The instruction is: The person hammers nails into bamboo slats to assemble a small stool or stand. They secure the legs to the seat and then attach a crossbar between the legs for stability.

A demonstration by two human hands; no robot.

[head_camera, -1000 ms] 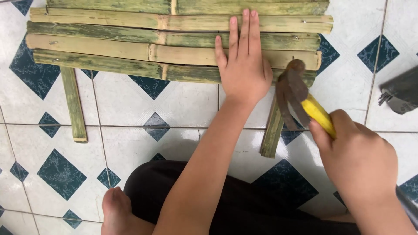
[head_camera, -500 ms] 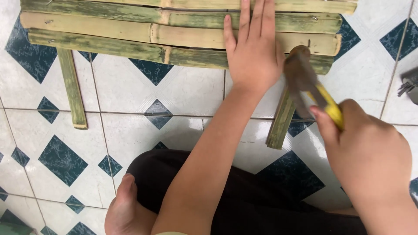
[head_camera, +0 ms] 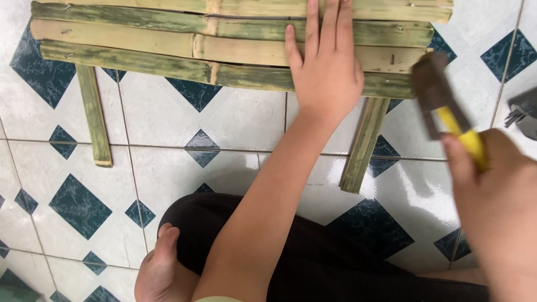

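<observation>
- The left hand lies flat, palm down and fingers spread a little, on the bamboo slats; it grips nothing and only presses on them.
- The fingers reach across the three nearer slats towards the far one at the top edge of the view.
- The right hand is wrapped round the yellow handle of a hammer, at the right of the view.
- The dark hammer head is blurred and sits just beside the right end of the slats, close to the nearest slat's end.
- Whether the head touches the bamboo cannot be told.
- The slats lie side by side, running left to right, on a tiled floor of white tiles with dark blue diamonds.
- Two cross strips lie under the slats and stick out towards the person: the left strip is near the left end, and the right strip is just right of the left wrist.
- Small nail heads show in the slats near both ends.
- A grey thing lies at the right edge, past the hammer; it is cut off by the frame.
- A bare foot and a leg in black cloth lie at the bottom, under the left forearm.
</observation>
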